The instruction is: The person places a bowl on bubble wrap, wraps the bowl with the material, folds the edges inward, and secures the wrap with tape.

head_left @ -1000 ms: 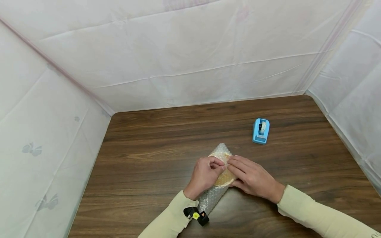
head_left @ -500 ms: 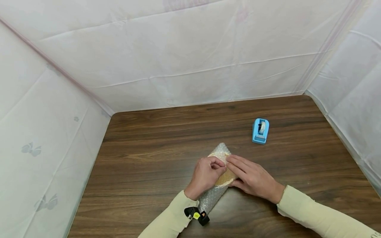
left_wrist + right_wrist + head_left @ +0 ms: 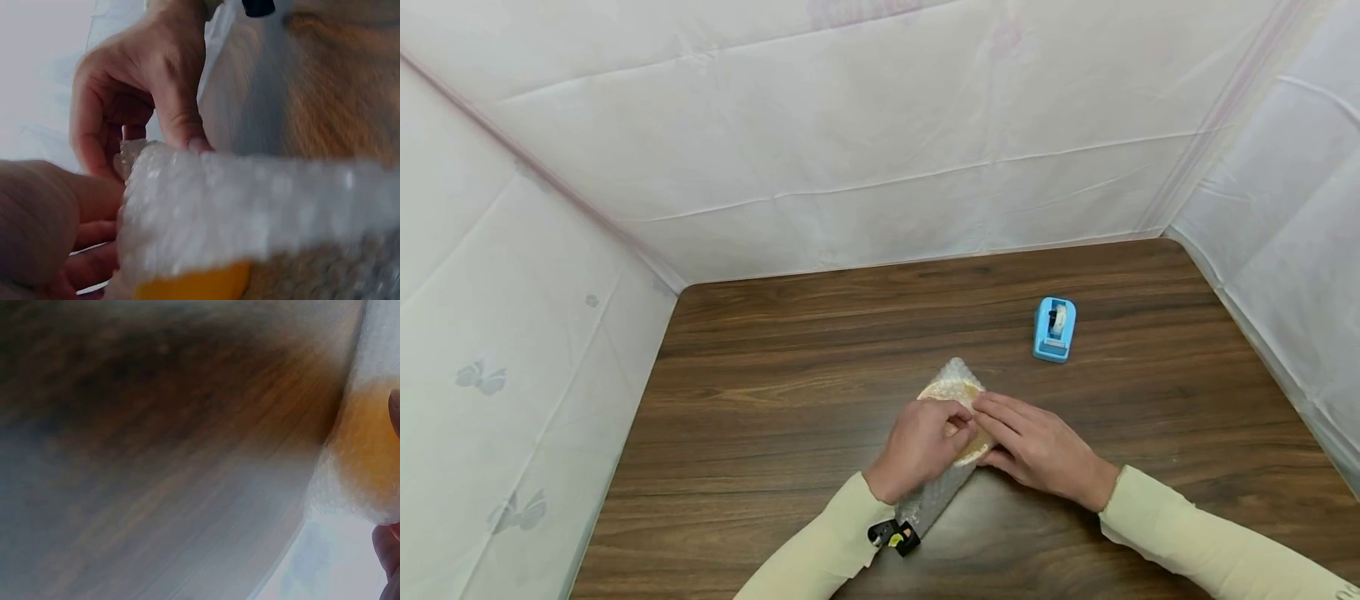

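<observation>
The bubble-wrapped bundle (image 3: pixel 972 452) slants near-left to far-right; the left hand (image 3: pixel 919 443), curled over it, seemingly pinches its wrap; the right hand (image 3: pixel 1036 443) lays straight fingers along its right edge.

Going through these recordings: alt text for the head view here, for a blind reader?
A person's left hand and right hand work close together on a yellow item in bubble wrap on a dark wooden table. A blue tape dispenser sits farther back, to the right, before white sheeting.
</observation>
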The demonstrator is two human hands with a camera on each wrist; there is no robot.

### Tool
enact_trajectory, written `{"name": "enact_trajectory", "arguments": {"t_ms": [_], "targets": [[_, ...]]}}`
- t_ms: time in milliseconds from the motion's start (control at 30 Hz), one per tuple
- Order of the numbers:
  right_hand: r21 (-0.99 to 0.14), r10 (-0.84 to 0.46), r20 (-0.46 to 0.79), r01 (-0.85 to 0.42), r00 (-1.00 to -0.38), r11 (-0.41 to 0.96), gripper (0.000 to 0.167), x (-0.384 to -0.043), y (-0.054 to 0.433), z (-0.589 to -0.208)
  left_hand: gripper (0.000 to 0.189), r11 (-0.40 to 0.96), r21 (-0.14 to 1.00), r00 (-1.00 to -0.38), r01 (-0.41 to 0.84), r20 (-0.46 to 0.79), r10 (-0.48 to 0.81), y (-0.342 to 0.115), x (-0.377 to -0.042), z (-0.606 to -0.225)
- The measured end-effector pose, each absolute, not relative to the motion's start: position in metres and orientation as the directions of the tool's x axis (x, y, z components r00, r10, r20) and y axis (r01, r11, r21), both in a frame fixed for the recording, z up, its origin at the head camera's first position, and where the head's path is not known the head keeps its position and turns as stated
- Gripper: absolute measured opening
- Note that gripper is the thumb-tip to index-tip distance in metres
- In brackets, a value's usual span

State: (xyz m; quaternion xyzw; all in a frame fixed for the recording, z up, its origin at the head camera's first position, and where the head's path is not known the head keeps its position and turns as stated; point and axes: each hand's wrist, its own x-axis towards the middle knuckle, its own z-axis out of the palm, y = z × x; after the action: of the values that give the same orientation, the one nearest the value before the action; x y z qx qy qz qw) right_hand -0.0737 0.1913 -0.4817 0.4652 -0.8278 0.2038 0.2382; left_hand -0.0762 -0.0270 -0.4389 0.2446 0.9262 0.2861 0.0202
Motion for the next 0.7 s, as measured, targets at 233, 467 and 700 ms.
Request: {"name": "enact_trajectory", "arguments": {"t_ms": [233,467,700], "targets": [[-0.116,-0.681,0.568,-0.864,-0.463,0.490,0.055,-0.074,0.193,-0.483,0.029,0.698,0.303,-0.732,0.649,-0.003,0.682,-0.035,-0.077,-0.429],[-0.116,-0.702,0.542,-0.869,-0.462,0.482,0.056,-0.075,0.194,-0.483,0.049,0.663,0.246,-0.653,0.708,-0.130,0.746,-0.043,-0.077,-0.424],[-0.114,-0.728,0.518,-0.879,-0.450,0.463,0.056,-0.078,0.191,-0.484,0.045,0.643,0.198,-0.630,0.740,-0.131,0.765,-0.045,-0.077,-0.425]]}}
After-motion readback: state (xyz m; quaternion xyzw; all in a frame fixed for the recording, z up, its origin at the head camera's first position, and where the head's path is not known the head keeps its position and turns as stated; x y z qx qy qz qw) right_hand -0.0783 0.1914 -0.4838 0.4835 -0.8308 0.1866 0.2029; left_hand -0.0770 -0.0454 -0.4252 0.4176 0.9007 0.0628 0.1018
